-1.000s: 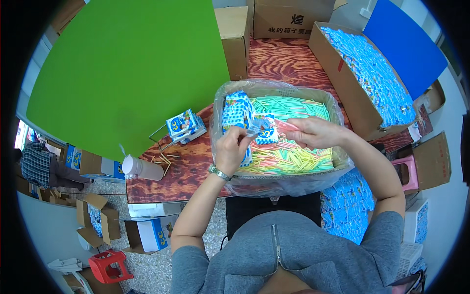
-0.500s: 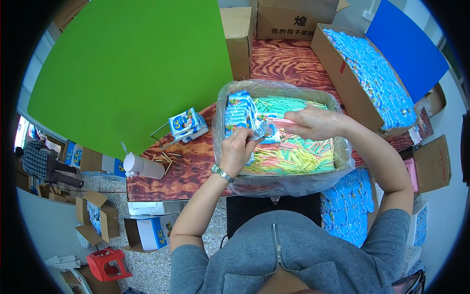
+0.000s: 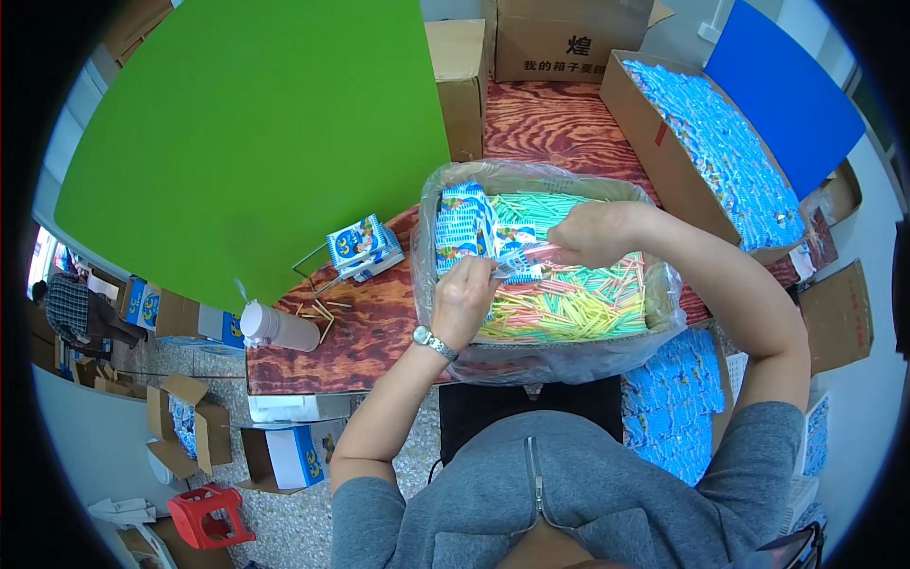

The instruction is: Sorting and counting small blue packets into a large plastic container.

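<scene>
My left hand [image 3: 462,302] is closed on the edge of a small blue-and-white packet [image 3: 513,263], pinching it between thumb and fingers. From the right, my right hand [image 3: 602,234] grips a bunch of thin pink sticks [image 3: 544,254], whose front ends are at the packet's mouth. Whether they are inside it I cannot tell. Both hands are over a box lined with clear plastic [image 3: 559,365]. Loose green sticks [image 3: 531,205] fill its far side, with yellow and pink sticks [image 3: 559,318] nearer me. Flat blue-and-white packets [image 3: 461,228] lie piled at its left end.
Left of the box, more packets [image 3: 358,245] rest on a wire stand beside a pale bottle [image 3: 282,325]. A green panel [image 3: 256,133] rises behind them. A carton of filled blue packets [image 3: 716,142] stands back right. On the floor is a red stool [image 3: 210,517]; another person [image 3: 81,313] bends far left.
My right hand has turned more knuckles-up and moved slightly lower, bringing the pink sticks down to the packet's mouth. My left hand has shifted slightly toward me and still holds the packet.
</scene>
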Demonstrator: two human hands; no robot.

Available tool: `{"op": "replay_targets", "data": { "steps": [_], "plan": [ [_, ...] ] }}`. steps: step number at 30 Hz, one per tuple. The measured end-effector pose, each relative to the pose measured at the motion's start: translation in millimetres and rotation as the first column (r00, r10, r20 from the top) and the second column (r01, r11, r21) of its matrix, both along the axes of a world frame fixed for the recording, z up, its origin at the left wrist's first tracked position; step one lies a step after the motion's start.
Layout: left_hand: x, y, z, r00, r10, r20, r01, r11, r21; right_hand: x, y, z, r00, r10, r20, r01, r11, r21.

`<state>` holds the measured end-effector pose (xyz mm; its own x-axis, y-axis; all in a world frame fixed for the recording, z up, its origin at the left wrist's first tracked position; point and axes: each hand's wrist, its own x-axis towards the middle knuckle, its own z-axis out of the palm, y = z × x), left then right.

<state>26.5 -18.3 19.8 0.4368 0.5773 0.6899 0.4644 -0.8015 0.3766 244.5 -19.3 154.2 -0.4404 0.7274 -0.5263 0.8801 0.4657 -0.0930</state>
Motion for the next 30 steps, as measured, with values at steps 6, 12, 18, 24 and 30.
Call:
{"op": "replay_targets", "data": {
  "steps": [6, 12, 18, 24, 30],
  "plan": [
    [-1, -5, -3, 0.997, -0.029, 0.07, 0.04, 0.985, -0.167, -9, -8, 10, 0.95, 0.003, -0.311, 0.059, 0.98, 0.192],
    [-15, -2, -8, 0.981, -0.066, 0.184, 0.128, 0.929, -0.347, -17, -9, -29, 0.754, 0.0, -0.657, 0.211, 0.947, 0.241],
    [-41, 8, 1, 0.972, 0.127, 0.199, -0.053, 0.939, -0.341, -31, 12, -110, 0.619, 0.019, -0.785, 0.238, 0.948, 0.211],
    [-45, 12, -2, 0.978, 0.049, -0.202, -0.058, 0.998, -0.037, -76, 23, -155, 0.559, -0.153, -0.815, 0.32, 0.947, 0.042],
    [-51, 14, -17, 0.908, 0.094, -0.407, -0.176, 0.97, -0.168, -54, 50, -152, 0.353, -0.203, -0.913, 0.438, 0.898, -0.03]
  ]
}}
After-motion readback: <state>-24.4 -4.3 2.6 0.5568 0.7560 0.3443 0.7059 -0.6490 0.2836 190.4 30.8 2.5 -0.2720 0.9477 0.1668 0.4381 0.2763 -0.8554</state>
